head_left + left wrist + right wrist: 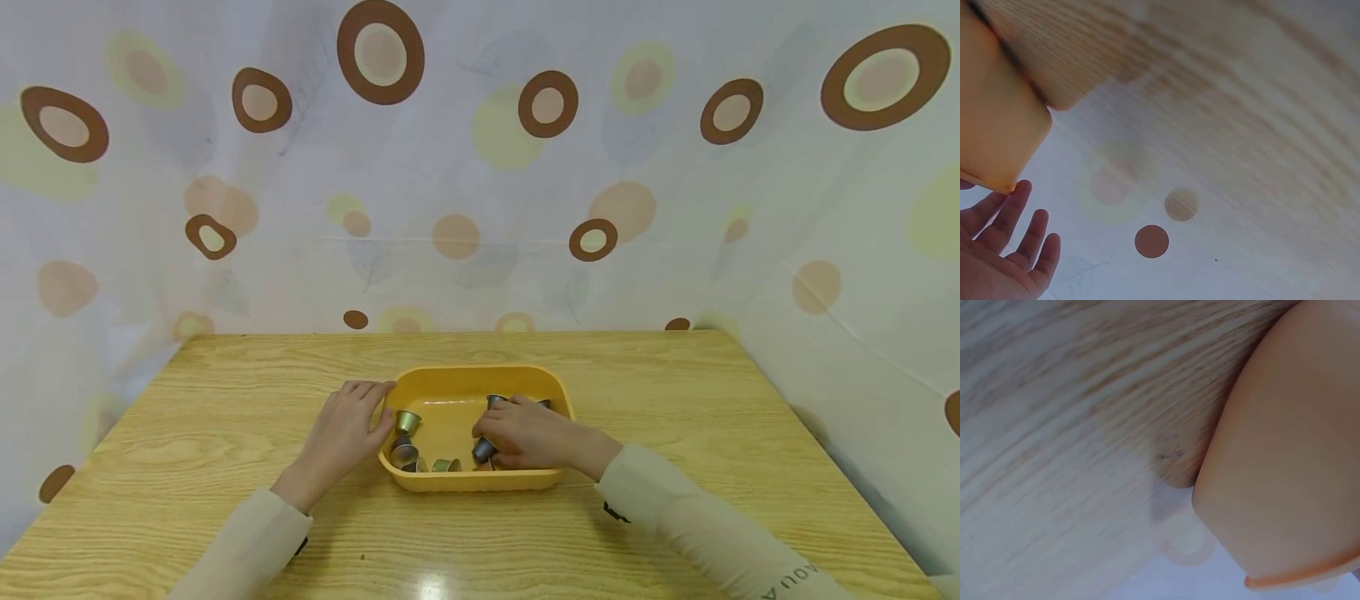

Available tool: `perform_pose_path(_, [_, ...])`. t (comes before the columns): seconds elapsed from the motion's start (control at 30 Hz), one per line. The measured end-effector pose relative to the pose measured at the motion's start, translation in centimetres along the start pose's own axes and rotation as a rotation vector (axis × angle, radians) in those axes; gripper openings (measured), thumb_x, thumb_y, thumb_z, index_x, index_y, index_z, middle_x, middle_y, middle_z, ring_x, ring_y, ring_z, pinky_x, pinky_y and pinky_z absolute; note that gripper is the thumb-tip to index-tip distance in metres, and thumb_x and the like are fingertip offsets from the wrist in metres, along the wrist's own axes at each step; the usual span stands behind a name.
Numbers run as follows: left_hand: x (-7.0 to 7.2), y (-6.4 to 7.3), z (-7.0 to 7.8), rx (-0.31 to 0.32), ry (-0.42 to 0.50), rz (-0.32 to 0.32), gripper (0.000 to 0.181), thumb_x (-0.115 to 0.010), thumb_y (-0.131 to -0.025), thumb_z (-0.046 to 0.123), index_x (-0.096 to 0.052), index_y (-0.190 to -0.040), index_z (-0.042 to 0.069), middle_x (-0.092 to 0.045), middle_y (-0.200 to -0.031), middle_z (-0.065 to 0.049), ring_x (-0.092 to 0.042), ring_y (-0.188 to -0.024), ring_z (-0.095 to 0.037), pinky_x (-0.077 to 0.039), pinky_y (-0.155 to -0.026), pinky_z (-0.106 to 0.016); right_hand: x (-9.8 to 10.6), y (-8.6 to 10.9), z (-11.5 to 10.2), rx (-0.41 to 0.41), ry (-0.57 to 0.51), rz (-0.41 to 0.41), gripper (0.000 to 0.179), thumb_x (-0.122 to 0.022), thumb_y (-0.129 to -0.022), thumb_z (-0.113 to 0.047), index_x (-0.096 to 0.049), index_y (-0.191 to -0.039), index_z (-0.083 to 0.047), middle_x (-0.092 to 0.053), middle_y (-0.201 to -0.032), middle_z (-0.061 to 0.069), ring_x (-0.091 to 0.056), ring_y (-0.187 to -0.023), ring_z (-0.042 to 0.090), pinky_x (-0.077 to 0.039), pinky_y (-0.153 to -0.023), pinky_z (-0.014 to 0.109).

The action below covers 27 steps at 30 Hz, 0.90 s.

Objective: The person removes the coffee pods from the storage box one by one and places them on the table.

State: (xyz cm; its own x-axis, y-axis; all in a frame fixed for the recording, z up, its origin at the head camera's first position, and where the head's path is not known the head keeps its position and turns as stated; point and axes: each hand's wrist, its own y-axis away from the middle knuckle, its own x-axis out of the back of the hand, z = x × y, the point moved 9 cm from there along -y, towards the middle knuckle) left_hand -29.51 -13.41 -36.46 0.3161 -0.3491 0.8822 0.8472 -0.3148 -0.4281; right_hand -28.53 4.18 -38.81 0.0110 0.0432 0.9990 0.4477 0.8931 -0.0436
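A yellow plastic tub (480, 481) on the wooden table holds several small coffee capsules. My left hand (347, 432) is at its left side, relaxed fingers touching the rim; in the left wrist view the fingertips of that hand (1007, 250) meet the rim's edge. Inside the right half, my right hand (528, 435) pinches a dark coffee capsule (483, 451) between fingers and thumb. A green-gold capsule (407, 422) and a brown one (404, 452) lie at the left end. Near the front wall is a pale green capsule (447, 466). The right wrist view shows only the tub's outer wall (1285, 469).
Another dark capsule (496, 401) lies behind the right hand, partly covered by it. The wooden table (247, 392) extends around the tub. A white sheet (450, 192) with brown rings and pale dots hangs behind and at both sides.
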Motion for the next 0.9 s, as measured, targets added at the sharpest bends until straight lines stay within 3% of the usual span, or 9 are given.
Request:
perform_pose_path(0.47, [0.1,0.0,0.1,0.001,0.0,0.007,0.037,-0.056,-0.087,0.021,-0.058,-0.122,0.009,-0.064,-0.111,-0.006,-0.055,-0.105,-0.026,-0.046,-0.086,-0.043,0.3,0.0,-0.2,0.015,-0.002,0.019,0.034,-0.063,-0.085,-0.033,-0.056,-0.113,-0.016,-0.06,-0.109,-0.006,-0.053,-0.102,0.012,-0.044,-0.092,0.038])
perform_pose_path(0.9, [0.1,-0.1,0.0,-0.001,0.004,0.009,0.037,-0.056,-0.087,0.022,-0.058,-0.122,0.009,-0.064,-0.111,-0.006,-0.055,-0.105,-0.026,-0.046,-0.088,-0.044,1.2,0.5,0.6,-0.042,-0.001,0.05,0.03,-0.065,-0.083,-0.029,-0.058,-0.11,-0.018,-0.059,-0.11,-0.006,-0.053,-0.105,0.014,-0.042,-0.091,0.039])
